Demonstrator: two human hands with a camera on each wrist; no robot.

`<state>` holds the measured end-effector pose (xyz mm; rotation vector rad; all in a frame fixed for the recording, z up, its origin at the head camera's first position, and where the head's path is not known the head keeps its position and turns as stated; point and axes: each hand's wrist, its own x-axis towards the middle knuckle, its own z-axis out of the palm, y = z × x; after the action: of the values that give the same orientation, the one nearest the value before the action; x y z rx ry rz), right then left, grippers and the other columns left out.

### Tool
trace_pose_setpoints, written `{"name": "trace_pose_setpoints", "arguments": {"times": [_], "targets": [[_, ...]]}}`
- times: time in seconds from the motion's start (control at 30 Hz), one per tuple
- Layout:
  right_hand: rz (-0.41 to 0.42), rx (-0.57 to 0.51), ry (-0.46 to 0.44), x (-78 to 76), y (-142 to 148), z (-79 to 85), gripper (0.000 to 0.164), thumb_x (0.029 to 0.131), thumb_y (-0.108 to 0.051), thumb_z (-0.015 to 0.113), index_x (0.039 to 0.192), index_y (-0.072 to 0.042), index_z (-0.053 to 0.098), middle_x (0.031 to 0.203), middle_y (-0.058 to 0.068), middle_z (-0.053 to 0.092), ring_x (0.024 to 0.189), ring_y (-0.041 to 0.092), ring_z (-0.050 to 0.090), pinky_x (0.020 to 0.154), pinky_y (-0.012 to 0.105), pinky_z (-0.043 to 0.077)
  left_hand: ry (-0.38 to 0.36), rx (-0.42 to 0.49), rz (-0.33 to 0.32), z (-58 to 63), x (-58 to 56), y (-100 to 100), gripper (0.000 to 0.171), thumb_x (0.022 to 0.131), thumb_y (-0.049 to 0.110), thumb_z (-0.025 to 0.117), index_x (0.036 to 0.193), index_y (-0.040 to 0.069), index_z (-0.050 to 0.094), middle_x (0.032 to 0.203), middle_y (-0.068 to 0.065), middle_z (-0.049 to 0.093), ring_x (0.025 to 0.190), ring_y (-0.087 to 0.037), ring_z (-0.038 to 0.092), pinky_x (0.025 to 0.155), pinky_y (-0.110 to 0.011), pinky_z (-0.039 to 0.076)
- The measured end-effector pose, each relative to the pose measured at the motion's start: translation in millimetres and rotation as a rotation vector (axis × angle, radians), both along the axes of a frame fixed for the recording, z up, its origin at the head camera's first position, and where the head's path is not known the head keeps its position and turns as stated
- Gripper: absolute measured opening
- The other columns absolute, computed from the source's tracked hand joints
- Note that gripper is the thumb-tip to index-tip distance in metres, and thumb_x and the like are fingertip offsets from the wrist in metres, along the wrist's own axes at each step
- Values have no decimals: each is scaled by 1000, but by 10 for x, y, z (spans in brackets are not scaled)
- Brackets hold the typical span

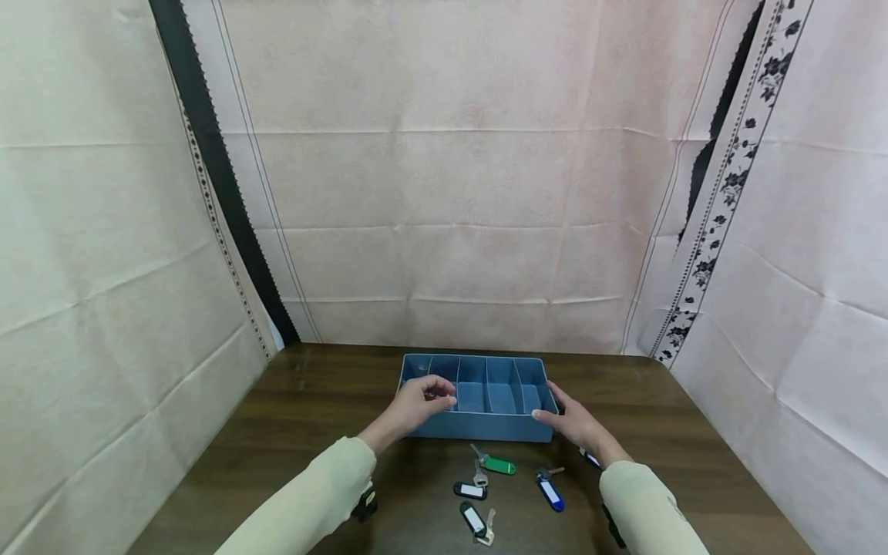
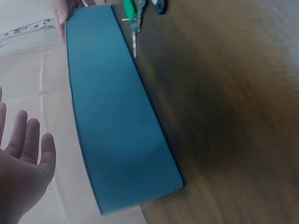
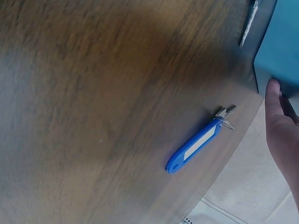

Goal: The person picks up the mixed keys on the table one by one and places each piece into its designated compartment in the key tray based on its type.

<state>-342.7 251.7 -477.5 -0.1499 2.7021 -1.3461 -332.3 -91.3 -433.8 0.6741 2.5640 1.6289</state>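
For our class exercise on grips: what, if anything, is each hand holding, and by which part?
The right hand holds the blue box by its right end, near the front corner. Whether the left hand holds anything cannot be told.

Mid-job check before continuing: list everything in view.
Tray: 1, blue, on table
Green tag: 1, green, near tray
Black tags: 2, black, nearer person than green
Blue tags: 2, blue, further right
Keys: at least 5, silver, at tags
Table: 1, brown, beneath
Cloth: count unclear, pale, around table
Strips: 2, black, beside cloth
Wrist gear: 2, black, at wrists
Sleeves: 2, pale, forearms
Left hand: 1, bare, over tray
Right hand: 1, bare, gripping tray
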Motion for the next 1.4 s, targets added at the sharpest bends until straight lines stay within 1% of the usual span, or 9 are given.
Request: {"name": "trace_pose_setpoints", "arguments": {"times": [0.07, 0.17, 0.33, 0.43, 0.67, 0.93, 1.17, 1.33, 1.4], "targets": [[1, -4, 1, 0, -2, -1, 97, 89, -61, 62, 160, -15, 14, 160, 26, 17, 143, 52, 17, 105, 70, 26, 2, -19, -10, -23, 28, -7, 22, 96, 30, 67, 112, 16, 68, 104, 2, 65, 96, -19, 61, 87, -37, 53], [3, -9, 3, 3, -6, 4, 96, 90, -60, 62, 160, -15, 14, 160, 26, 17, 143, 52, 17, 106, 70, 25, -4, -30, -31, -69, 70, -8, 20, 96, 31, 67, 111, 18, 68, 105, 3, 65, 98, -19, 60, 87, -36, 53], [1, -1, 2, 11, -4, 4, 96, 89, -60, 62, 160, -16, 15, 160, 26, 17, 143, 53, 18, 105, 70, 25, -22, -38, -72, -155, 167, 11, 24, 95, 28, 69, 113, 12, 68, 109, 1, 63, 100, -20, 58, 88, -37, 52], [-1, -9, 0, 13, -2, 1, 94, 90, -59, 63, 160, -16, 15, 160, 26, 17, 142, 53, 18, 105, 70, 25, -44, -53, -89, -204, 235, 22, 26, 94, 26, 70, 114, 9, 68, 107, 1, 63, 98, -21, 57, 85, -36, 52], [-7, -27, -15, -18, -6, -15, 95, 90, -58, 64, 160, -17, 15, 160, 26, 17, 143, 52, 18, 106, 68, 27, -104, -74, -128, -331, 345, 39, 14, 93, 23, 71, 106, 18, 71, 100, 4, 64, 94, -20, 57, 81, -34, 50], [-9, -26, -14, -26, -3, -38, 98, 88, -61, 64, 160, -17, 14, 160, 26, 17, 142, 53, 18, 105, 70, 27, -122, -100, -192, -420, 469, 60, 18, 92, 19, 73, 106, 8, 72, 97, 6, 65, 92, -15, 58, 81, -30, 49], [-13, -30, -14, -19, -4, -27, 98, 88, -61, 64, 160, -17, 15, 160, 27, 17, 142, 53, 18, 105, 69, 27, -155, -106, -269, -489, 610, 81, 15, 90, 14, 74, 104, 9, 72, 95, 5, 67, 87, -13, 59, 78, -27, 49], [-5, -33, -7, -11, 0, -25, 98, 88, -61, 64, 160, -16, 14, 160, 27, 18, 142, 52, 18, 105, 68, 28, -172, -106, -296, -553, 686, 92, 12, 89, 12, 75, 101, 10, 73, 96, 3, 67, 86, -12, 59, 76, -26, 48], [-4, -34, -7, -3, 3, -22, 99, 88, -61, 64, 160, -16, 14, 160, 27, 18, 142, 53, 19, 105, 68, 28, -152, -109, -314, -591, 709, 97, 11, 89, 12, 75, 99, 10, 73, 95, 6, 66, 86, -8, 58, 76, -25, 49]]}}
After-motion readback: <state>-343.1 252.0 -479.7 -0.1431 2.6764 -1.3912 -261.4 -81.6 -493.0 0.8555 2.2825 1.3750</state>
